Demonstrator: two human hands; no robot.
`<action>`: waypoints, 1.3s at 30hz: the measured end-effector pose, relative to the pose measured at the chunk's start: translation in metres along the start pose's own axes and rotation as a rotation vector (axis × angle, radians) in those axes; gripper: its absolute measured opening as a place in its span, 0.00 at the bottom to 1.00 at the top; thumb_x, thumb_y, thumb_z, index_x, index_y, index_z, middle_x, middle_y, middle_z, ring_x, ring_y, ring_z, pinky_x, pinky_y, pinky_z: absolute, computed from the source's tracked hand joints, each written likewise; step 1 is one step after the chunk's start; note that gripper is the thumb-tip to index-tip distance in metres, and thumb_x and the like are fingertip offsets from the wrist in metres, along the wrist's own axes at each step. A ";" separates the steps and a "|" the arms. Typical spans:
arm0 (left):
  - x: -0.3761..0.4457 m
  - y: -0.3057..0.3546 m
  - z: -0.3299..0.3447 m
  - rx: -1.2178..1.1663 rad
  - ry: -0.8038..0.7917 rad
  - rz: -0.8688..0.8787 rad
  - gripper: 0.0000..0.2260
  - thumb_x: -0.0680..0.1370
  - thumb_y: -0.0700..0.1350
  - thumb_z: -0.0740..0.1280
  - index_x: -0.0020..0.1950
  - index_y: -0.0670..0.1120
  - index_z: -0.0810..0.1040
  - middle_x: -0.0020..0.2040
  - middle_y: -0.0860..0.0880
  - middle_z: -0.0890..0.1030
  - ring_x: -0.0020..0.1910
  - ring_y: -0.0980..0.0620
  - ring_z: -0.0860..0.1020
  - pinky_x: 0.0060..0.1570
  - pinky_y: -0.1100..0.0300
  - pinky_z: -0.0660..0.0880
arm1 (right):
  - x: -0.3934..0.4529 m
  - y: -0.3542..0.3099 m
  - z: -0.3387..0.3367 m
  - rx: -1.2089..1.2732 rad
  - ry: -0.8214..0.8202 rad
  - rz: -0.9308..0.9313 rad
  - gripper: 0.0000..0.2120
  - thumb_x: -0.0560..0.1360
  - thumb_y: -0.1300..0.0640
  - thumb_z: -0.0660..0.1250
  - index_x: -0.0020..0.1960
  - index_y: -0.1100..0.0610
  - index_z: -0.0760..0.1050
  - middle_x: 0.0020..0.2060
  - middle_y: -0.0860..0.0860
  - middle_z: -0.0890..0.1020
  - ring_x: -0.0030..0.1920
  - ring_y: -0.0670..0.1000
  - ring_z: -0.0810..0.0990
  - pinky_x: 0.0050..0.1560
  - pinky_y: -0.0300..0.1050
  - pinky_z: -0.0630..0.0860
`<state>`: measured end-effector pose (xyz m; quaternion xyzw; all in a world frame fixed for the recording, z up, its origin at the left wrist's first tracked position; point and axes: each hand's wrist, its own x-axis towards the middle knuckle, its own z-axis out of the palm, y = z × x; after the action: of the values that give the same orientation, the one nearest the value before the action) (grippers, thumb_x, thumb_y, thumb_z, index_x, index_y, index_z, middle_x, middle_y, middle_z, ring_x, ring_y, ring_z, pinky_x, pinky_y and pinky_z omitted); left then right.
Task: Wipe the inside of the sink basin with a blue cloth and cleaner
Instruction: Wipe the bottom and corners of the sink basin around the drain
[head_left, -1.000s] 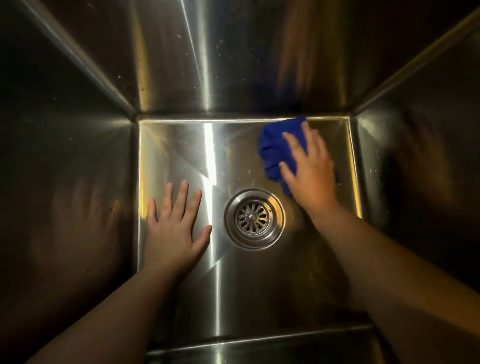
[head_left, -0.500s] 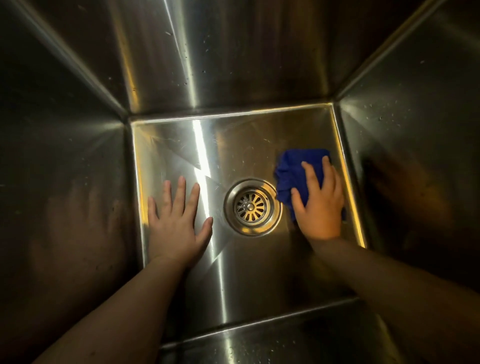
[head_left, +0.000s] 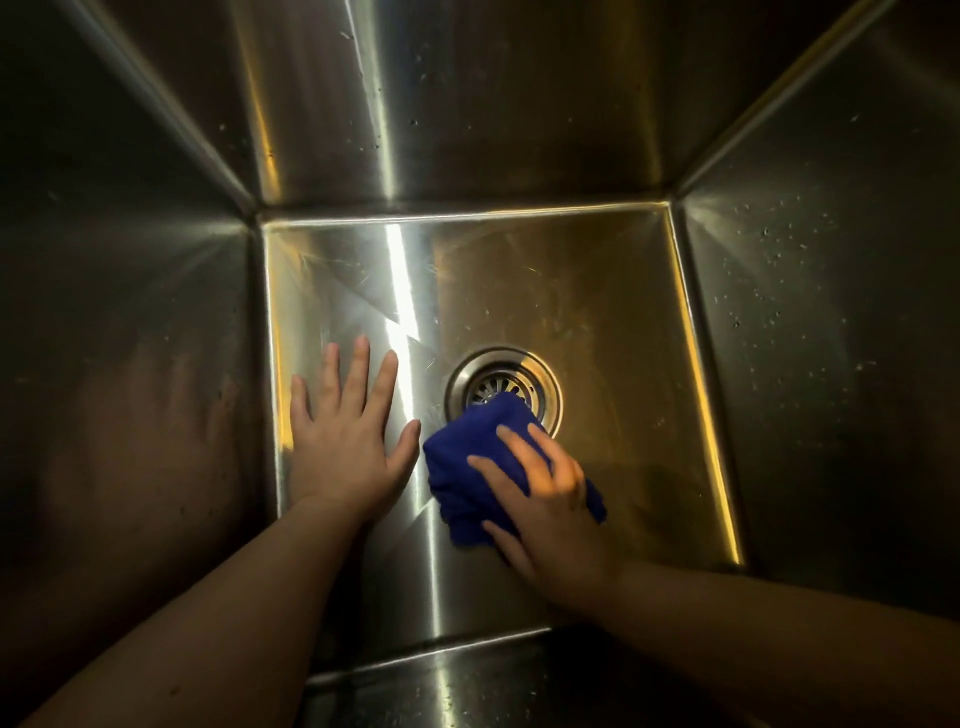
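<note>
Your blue cloth (head_left: 470, 470) lies bunched on the floor of the sink basin (head_left: 597, 291), toward the near side, its far corner lapping over the near rim of the drain strainer (head_left: 503, 387); its left edge sits just beside the thumb of your left hand (head_left: 347, 441); bare steel floor lies open to the right of the cloth as far as the right wall, and beyond the drain up to the far wall; droplets speck the right wall (head_left: 810, 291); your right hand (head_left: 545, 499) presses down on the cloth, fingers spread over its top and thumb along its near edge, the fingertips bent slightly into the fabric; your left hand rests flat on the floor near the left wall, fingers straight and splayed, holding nothing.
</note>
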<state>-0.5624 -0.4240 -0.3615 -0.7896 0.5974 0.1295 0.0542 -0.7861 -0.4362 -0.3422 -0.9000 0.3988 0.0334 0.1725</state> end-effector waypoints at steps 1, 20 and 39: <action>0.000 0.000 0.000 0.004 -0.001 -0.003 0.33 0.75 0.63 0.45 0.78 0.52 0.48 0.78 0.47 0.47 0.77 0.44 0.45 0.72 0.40 0.48 | -0.002 0.006 -0.003 -0.001 -0.025 -0.057 0.32 0.69 0.44 0.66 0.70 0.46 0.63 0.71 0.55 0.62 0.69 0.59 0.59 0.62 0.60 0.69; 0.001 0.001 0.001 0.028 0.003 -0.007 0.33 0.75 0.63 0.45 0.78 0.52 0.51 0.78 0.47 0.50 0.77 0.44 0.47 0.72 0.40 0.49 | -0.008 0.014 -0.021 0.051 -0.375 -0.868 0.24 0.68 0.43 0.70 0.62 0.49 0.73 0.62 0.53 0.67 0.62 0.58 0.65 0.56 0.55 0.70; 0.001 -0.001 0.002 0.019 0.009 0.000 0.33 0.75 0.62 0.46 0.78 0.50 0.51 0.78 0.46 0.50 0.77 0.43 0.47 0.70 0.39 0.48 | -0.001 0.039 -0.033 -0.072 -0.321 -0.771 0.21 0.75 0.47 0.62 0.66 0.52 0.70 0.68 0.56 0.70 0.71 0.61 0.61 0.70 0.63 0.58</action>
<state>-0.5619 -0.4240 -0.3636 -0.7897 0.5987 0.1203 0.0591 -0.8176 -0.4712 -0.3221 -0.9722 -0.0006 0.1202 0.2009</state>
